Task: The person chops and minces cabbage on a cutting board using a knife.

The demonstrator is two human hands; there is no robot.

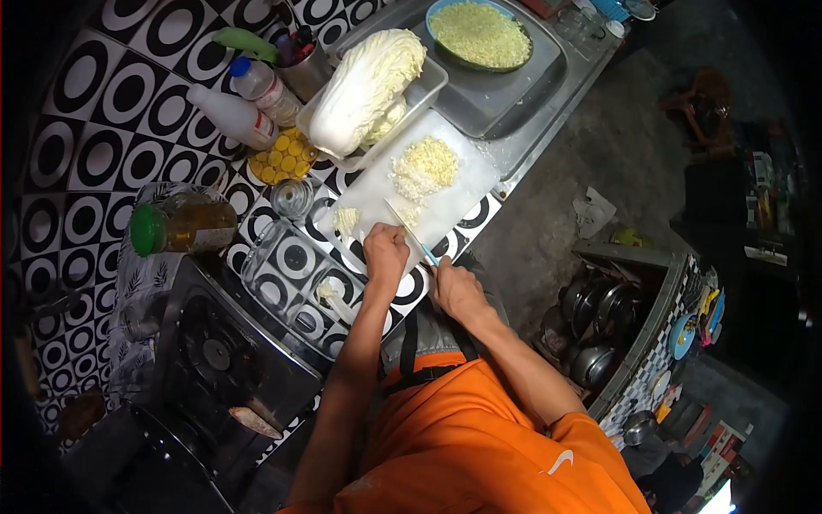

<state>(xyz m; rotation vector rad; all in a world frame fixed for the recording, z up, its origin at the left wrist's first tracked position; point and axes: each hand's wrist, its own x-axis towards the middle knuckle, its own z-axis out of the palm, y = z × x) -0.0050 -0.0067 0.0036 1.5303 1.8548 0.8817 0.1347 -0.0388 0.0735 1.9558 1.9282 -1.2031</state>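
Observation:
My right hand point(460, 291) is wrapped round the blue handle of a knife point(416, 238), whose blade lies across a white cutting board point(467, 184). Just left of the blade, my left hand point(387, 250) is closed with its fingers curled down at the board; what they hold, if anything, is hidden. Beyond the knife sits a pile of finely chopped cabbage point(428, 167), with a few bits beside the blade. A small cabbage piece point(346, 223) lies at the board's left. Behind the board, a napa cabbage point(368, 90) rests on a clear plastic container point(435, 86).
A bowl point(435, 43) of chopped cabbage stands on the steel sink point(548, 94). Bottles point(231, 118), a glass jar point(292, 199) and a green-lidded jar point(193, 227) are to the left. Nearer lie a clear tray point(257, 274) with a cabbage scrap and a stove point(214, 343).

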